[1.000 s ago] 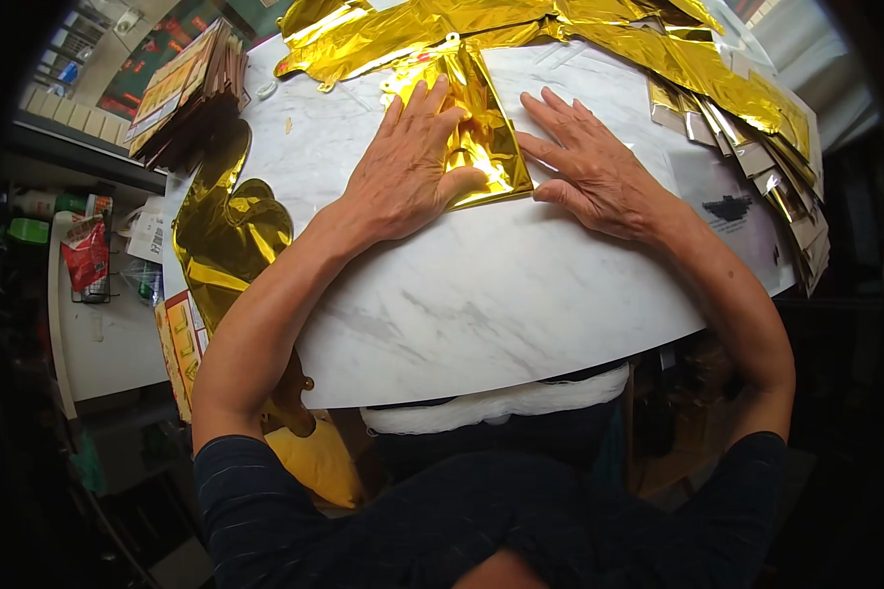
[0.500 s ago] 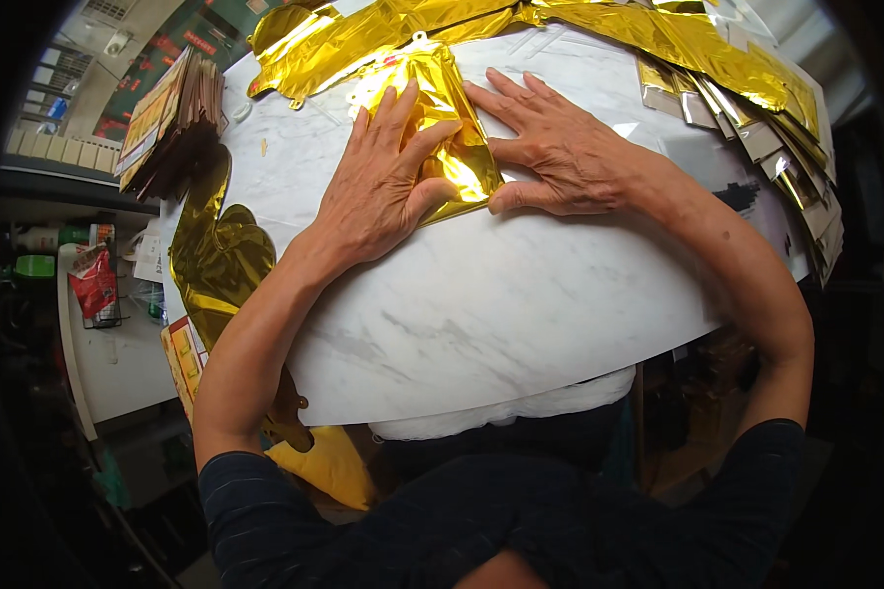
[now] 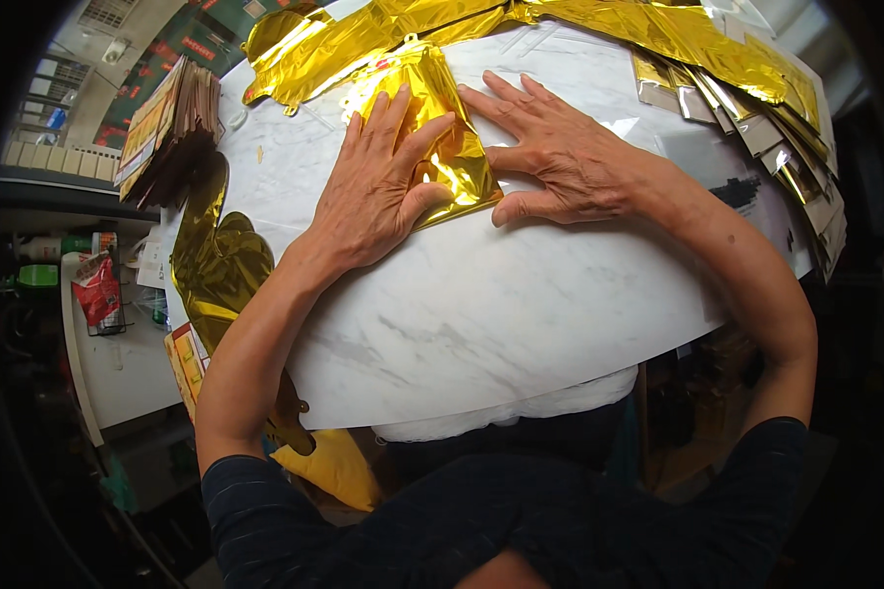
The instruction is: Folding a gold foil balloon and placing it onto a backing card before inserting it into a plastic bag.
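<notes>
Resting left hand (image 3: 359,196) palm-down on left side of a flat gold foil packet (image 3: 447,147). Laying right hand (image 3: 570,157) palm-down at its right edge, mostly over the table (image 3: 491,304). Holding left fingers apart, with index angled off from the middle one and thumb reaching over the near part of the foil. Spreading right fingers wide, with thumb by the near right corner. Can't tell how hard either presses.

Find packet on the table's far half, between the hands. Looks shiny and creased, with a small tab at the far end. Sits close to a long gold foil strip (image 3: 393,29) running along the far edge; can't tell whether overlapping.

See more at far right: a fanned pile of gold and silver packets (image 3: 786,157), partly under the strip. See also a black patch (image 3: 732,192) just beside it, near the right forearm. At far left, note a stack of printed cards (image 3: 157,128). Nearer, note a crumpled gold foil shape (image 3: 224,260), hanging over the left edge and partly hidden by the left forearm. Below table level, spot a yellow cushion (image 3: 329,469) and a white bundle (image 3: 506,407). On the side shelf (image 3: 123,378), spot a red packet (image 3: 98,290).
</notes>
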Demonstrator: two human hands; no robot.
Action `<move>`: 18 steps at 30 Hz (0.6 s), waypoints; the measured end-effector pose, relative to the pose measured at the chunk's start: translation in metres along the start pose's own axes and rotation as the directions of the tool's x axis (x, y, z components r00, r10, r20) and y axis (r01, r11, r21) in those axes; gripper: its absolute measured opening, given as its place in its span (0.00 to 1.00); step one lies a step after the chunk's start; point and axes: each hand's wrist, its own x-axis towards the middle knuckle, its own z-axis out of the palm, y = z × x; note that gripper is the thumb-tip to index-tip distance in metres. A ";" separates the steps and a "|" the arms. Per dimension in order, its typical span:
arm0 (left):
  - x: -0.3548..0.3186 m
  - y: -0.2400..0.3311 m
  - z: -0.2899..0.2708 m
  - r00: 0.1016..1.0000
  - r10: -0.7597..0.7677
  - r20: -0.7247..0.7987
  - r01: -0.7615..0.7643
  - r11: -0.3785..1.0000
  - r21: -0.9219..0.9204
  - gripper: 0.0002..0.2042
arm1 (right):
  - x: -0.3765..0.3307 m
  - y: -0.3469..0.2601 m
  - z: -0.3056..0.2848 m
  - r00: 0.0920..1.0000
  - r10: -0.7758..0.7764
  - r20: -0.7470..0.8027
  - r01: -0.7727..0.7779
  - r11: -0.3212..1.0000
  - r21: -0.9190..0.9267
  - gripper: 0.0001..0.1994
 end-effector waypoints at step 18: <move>-0.002 0.001 -0.001 0.999 0.004 -0.033 -0.006 0.998 -0.059 0.25 | 0.006 0.001 0.004 0.999 0.013 0.035 -0.012 1.000 -0.018 0.33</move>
